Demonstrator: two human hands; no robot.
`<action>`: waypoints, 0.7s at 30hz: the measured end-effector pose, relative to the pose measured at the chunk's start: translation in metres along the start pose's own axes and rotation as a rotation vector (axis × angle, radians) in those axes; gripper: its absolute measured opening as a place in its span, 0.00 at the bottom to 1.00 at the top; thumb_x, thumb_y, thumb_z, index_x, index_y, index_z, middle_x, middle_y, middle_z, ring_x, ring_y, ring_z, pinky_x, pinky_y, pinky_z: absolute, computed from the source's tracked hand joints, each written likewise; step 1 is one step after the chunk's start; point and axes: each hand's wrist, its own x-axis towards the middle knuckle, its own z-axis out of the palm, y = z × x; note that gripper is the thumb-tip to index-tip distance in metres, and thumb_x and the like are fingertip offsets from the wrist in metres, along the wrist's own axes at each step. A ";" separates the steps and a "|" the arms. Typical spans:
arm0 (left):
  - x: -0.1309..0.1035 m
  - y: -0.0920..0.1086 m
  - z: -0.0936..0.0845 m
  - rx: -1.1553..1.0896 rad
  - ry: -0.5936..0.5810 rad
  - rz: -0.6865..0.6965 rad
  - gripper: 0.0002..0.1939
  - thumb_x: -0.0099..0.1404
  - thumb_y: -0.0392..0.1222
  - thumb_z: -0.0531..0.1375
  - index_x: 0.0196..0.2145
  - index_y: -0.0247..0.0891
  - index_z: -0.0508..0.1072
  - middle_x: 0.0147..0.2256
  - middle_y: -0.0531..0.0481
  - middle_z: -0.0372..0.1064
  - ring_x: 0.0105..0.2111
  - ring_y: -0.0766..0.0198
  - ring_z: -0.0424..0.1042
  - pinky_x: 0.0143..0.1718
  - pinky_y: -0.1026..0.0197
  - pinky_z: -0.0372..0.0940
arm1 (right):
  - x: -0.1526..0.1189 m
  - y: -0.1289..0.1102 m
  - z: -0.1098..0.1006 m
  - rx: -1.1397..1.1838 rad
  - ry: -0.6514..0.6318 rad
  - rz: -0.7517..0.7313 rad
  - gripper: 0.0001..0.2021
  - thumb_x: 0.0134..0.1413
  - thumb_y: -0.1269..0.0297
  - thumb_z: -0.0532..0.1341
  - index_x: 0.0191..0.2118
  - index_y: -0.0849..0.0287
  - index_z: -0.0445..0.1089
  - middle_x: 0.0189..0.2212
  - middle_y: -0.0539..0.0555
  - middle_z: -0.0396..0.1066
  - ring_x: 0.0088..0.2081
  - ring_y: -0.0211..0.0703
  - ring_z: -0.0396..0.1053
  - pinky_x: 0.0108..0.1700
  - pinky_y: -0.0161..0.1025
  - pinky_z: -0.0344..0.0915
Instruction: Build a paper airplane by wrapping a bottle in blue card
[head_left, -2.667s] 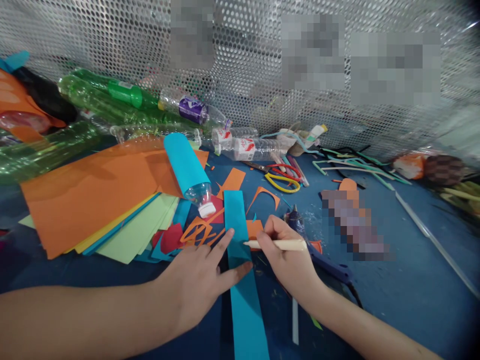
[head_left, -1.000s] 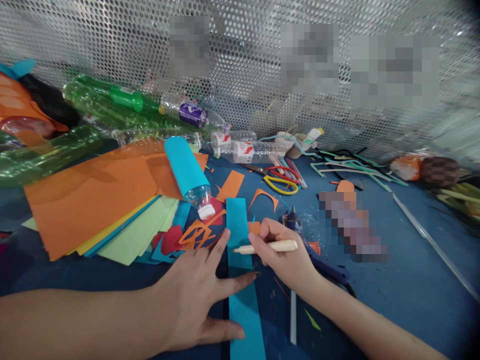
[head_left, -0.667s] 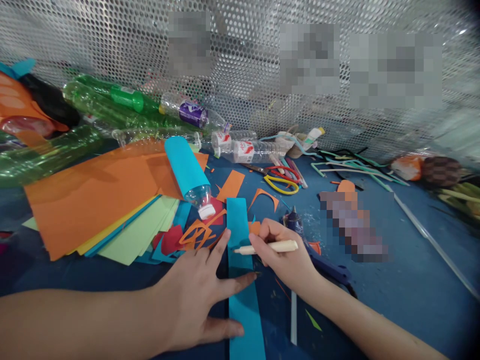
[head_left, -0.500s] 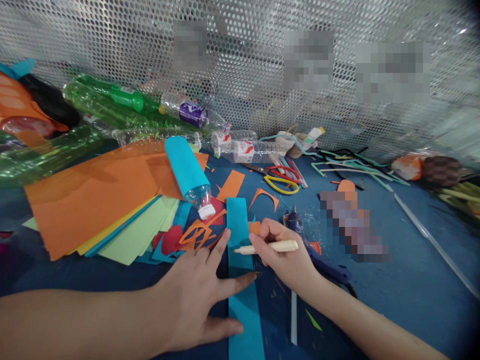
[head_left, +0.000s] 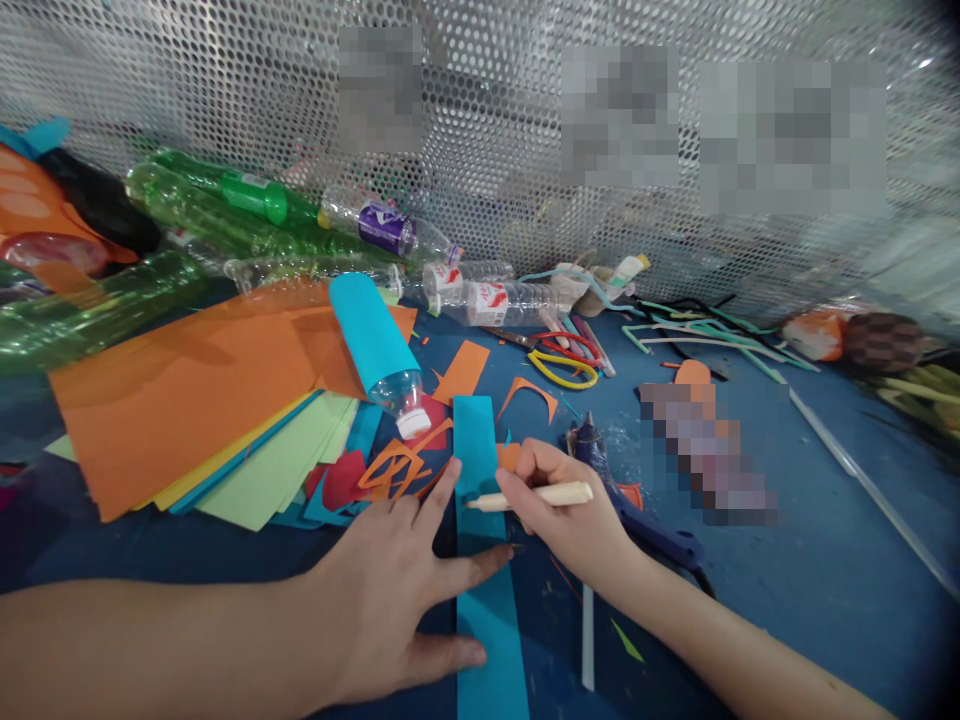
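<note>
A long blue paper strip (head_left: 474,430) lies lengthwise in front of me on the dark blue table. My left hand (head_left: 397,580) rests across it with fingers spread, the fingertips touching the strip and its edges. In my right hand (head_left: 562,505) a cream-coloured marker (head_left: 559,495) is pinched, its tip at the strip just above my left thumb and index area. Left of the strip's top end, a plastic bottle (head_left: 411,395) wrapped in blue paper (head_left: 367,330) lies with its white cap toward me. Orange paper scraps (head_left: 394,470) lie between bottle and left hand.
Sheets of orange paper (head_left: 195,390) and green paper (head_left: 262,475) lie on the left. Scissors (head_left: 566,370) are beyond the strip; a glue gun (head_left: 645,530) sits beside my right wrist. Green bottles (head_left: 225,205) and clear bottles (head_left: 510,300) line the perforated metal screen (head_left: 495,130).
The marker and my right hand have shifted very slightly, the tip staying near the same spot on the strip. My left hand keeps its place.
</note>
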 end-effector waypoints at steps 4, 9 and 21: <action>-0.001 -0.002 0.003 -0.030 0.030 0.025 0.35 0.60 0.65 0.57 0.62 0.67 0.52 0.67 0.34 0.40 0.49 0.35 0.69 0.39 0.39 0.67 | 0.000 0.002 0.000 -0.001 -0.014 0.005 0.15 0.57 0.62 0.58 0.23 0.54 0.52 0.17 0.42 0.52 0.19 0.33 0.50 0.22 0.33 0.50; -0.003 -0.001 0.007 -0.024 0.093 0.001 0.35 0.57 0.65 0.59 0.61 0.68 0.55 0.66 0.34 0.42 0.45 0.38 0.72 0.38 0.40 0.68 | 0.001 0.005 0.001 -0.006 -0.013 0.014 0.15 0.59 0.62 0.58 0.24 0.54 0.53 0.18 0.42 0.54 0.20 0.33 0.51 0.23 0.33 0.50; -0.004 -0.003 0.016 -0.048 0.160 0.017 0.33 0.60 0.66 0.56 0.61 0.69 0.53 0.61 0.35 0.52 0.46 0.38 0.70 0.40 0.36 0.67 | 0.004 0.008 0.000 -0.108 0.009 -0.016 0.15 0.60 0.57 0.59 0.27 0.55 0.55 0.20 0.42 0.54 0.22 0.33 0.51 0.24 0.34 0.50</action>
